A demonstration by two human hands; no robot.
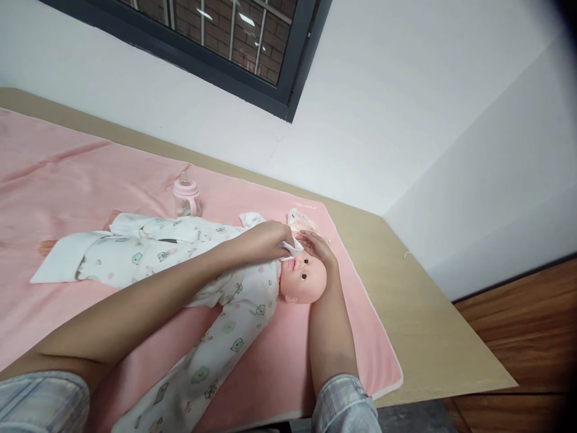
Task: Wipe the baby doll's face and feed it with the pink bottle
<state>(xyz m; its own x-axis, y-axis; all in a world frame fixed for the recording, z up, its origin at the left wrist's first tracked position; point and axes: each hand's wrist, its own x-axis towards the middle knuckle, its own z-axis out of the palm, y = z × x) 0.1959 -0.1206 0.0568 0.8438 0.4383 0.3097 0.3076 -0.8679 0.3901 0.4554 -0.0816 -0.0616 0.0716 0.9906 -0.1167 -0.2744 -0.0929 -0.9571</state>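
A bald baby doll (311, 281) in a white patterned outfit lies on its back, its head toward the right. My left hand (269, 239) reaches across its chest, fingers closed on a white wipe (295, 246) held against the doll's cheek by the mouth. Curving round the far side of the head, my right hand (317, 246) has its fingers stretched out beside the face, near the wipe; its palm is partly hidden by the head. One long patterned sleeve (225, 337) of the doll trails toward me.
A pink blanket (265, 373) covers much of the tan table (406, 313). Beyond the doll's body stands a pink-capped baby bottle (187, 195). A small clear packet (301, 221) lies just past my right hand. A wall with a dark-framed window (288, 90) borders the far side.
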